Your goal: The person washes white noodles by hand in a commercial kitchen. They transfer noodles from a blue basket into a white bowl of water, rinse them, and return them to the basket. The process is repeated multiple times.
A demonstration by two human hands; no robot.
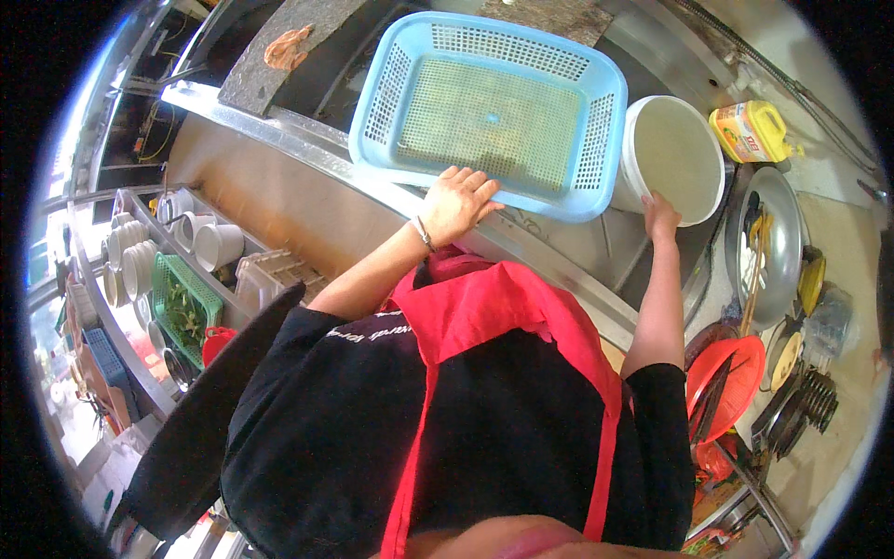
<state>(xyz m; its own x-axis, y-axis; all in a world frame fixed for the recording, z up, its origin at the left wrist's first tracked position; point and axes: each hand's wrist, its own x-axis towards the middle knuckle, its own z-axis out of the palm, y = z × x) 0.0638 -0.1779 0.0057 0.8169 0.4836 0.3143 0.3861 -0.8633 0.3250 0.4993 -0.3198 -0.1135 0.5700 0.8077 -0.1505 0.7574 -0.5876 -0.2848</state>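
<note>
My left hand rests over the near rim of a light blue plastic basket, its fingers bent over the edge. The basket has perforated sides and a mesh bottom, and sits across the sink. Just right of it stands a white plastic bucket, touching or nearly touching the basket. My right hand grips the bucket's near rim, with the thumb inside and the fingers partly hidden. What the bucket holds looks like cloudy liquid, though this is hard to tell.
A yellow detergent jug stands beyond the bucket. A metal basin with utensils and a red plastic basket are at right. An orange-brown cloth lies on a stone slab. White cups and a green basket stand left.
</note>
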